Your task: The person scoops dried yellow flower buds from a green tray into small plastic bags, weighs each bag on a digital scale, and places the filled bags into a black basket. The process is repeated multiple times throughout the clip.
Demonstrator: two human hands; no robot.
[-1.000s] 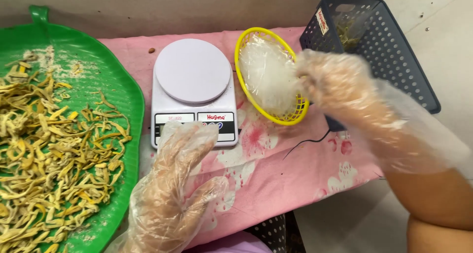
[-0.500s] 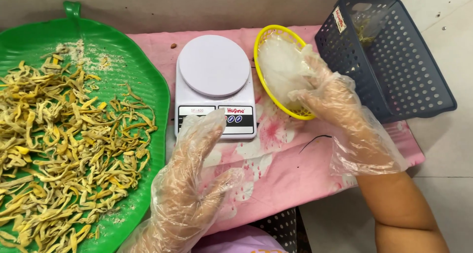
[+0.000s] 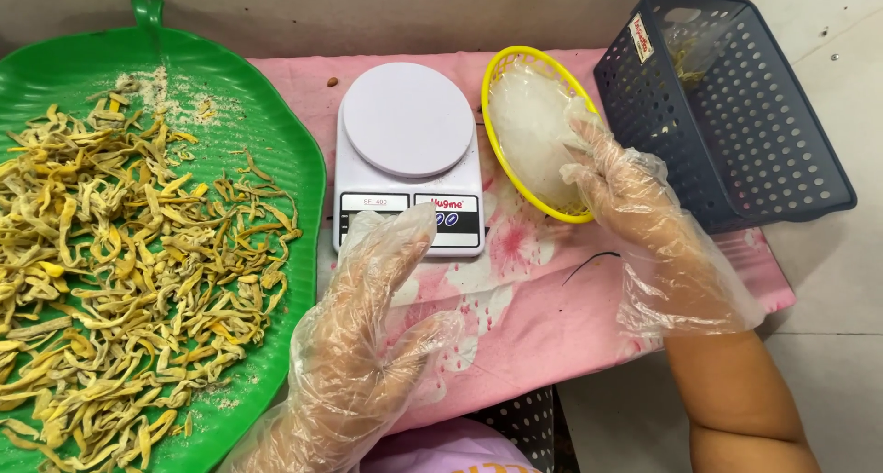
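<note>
A: Hands, quick. Left hand (image 3: 368, 344)?

B: Gloved in clear plastic, palm down, fingers spread and slack, holding nothing. Fingertips lie at the front edge of the scale (image 3: 409, 160), over its display strip.

A: Right hand (image 3: 635, 206)?

B: Gloved too, forearm coming in from the bench's near right corner. Fingers reach into the yellow basket (image 3: 501, 155) and pinch the clear bags (image 3: 533, 128) stacked inside. Whether one is actually gripped or only touched, cannot tell.

A: Where's everything?

B: Scale mid-bench on the pink cloth (image 3: 533, 317). Yellow basket just right of it, tipped against the dark crate (image 3: 745, 114) at the right edge. Green tray (image 3: 276, 142) of yellow strips (image 3: 129, 271) fills the left.

A: Change from half a second ago?

B: Right hand has gone a little deeper into the basket. Left hand barely moved; fingertips were already at the display.
</note>
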